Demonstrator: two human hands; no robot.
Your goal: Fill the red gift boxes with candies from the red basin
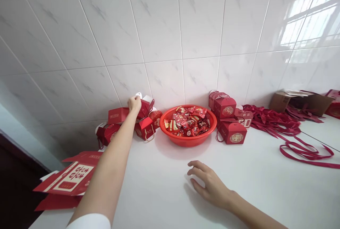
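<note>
My left hand (135, 104) reaches to the pile of red boxes by the wall, its fingers closed on the white edge of an upper red box (145, 108). Just below it a small red box (145, 128) with a rope handle sits on the table. My right hand (205, 183) hovers over the white table (159, 186) with its fingers apart and holds nothing. Beyond it stands a red plastic basket (188, 141) filled with wrapped sweets (190, 121).
Stacked red boxes (233, 132) stand right of the basket. Dark red ribbons (268, 119) and a cardboard box (316, 102) lie farther right. Flat red cartons (77, 177) overhang the near left edge. A tiled wall (164, 38) closes the back.
</note>
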